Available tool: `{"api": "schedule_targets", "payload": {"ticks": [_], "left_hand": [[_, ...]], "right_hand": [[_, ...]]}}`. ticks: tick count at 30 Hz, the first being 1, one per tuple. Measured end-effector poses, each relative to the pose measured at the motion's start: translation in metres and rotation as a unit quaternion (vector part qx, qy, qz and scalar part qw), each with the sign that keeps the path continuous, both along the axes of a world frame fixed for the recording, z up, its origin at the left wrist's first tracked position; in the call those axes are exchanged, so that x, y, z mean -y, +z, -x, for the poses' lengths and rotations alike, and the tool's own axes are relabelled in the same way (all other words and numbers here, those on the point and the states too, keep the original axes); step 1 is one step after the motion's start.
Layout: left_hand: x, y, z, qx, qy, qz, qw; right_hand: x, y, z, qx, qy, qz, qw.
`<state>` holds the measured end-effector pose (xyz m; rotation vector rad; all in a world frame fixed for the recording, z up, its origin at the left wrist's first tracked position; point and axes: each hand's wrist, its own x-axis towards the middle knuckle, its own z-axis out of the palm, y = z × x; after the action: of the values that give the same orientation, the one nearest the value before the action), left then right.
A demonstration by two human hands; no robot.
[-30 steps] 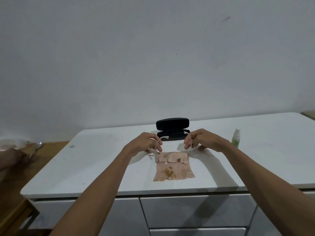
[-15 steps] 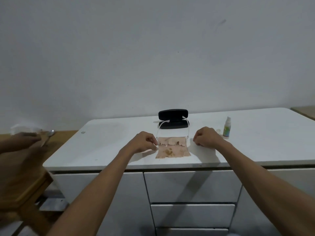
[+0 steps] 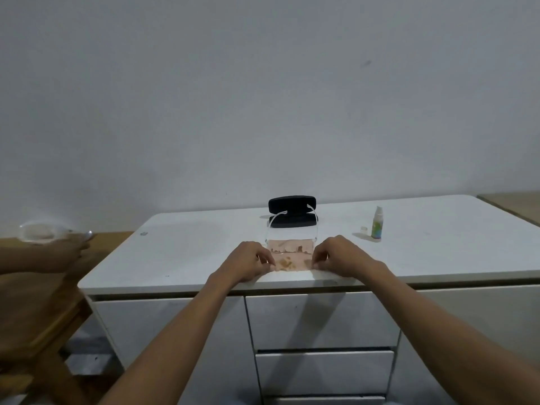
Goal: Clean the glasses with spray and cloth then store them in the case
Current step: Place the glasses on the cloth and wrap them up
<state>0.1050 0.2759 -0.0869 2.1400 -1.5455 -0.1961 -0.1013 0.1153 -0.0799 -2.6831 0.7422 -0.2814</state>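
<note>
- The left hand (image 3: 253, 263) rests on the white worktop (image 3: 190, 252), its fingers curled together and pinching the left near corner of the pink cloth (image 3: 290, 257).
- The right hand (image 3: 336, 255) pinches the right near corner of the cloth in the same way.
- The cloth lies flat near the front edge of the worktop, between both hands.
- The clear glasses (image 3: 292, 233) stand on the far edge of the cloth, temples unfolded and pointing away toward 12 o'clock.
- The black case (image 3: 293, 213) lies open just behind the glasses, at 12 o'clock from the cloth.
- The spray bottle (image 3: 377, 223) stands upright at 2 o'clock from the cloth, its small cap (image 3: 363, 229) just beside it.
</note>
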Motion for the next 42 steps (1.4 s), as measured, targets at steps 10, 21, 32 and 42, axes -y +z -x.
{"api": "schedule_targets", "payload": {"ticks": [10, 21, 32, 42], "left_hand": [[0.029, 0.003, -0.005, -0.102, 0.091, 0.151, 0.979], [0.065, -0.020, 0.002, -0.128, 0.228, 0.164, 0.951], [0.069, -0.023, -0.001, -0.034, 0.223, 0.201, 0.953], [0.061, -0.027, -0.015, -0.034, 0.135, 0.140, 0.980]], "right_hand": [[0.012, 0.002, -0.020, 0.107, -0.113, 0.041, 0.987], [0.020, -0.023, -0.051, 0.122, -0.185, 0.116, 0.968], [0.026, -0.033, -0.056, 0.195, -0.175, 0.140, 0.955], [0.020, -0.024, -0.042, 0.372, -0.092, 0.154, 0.911]]}}
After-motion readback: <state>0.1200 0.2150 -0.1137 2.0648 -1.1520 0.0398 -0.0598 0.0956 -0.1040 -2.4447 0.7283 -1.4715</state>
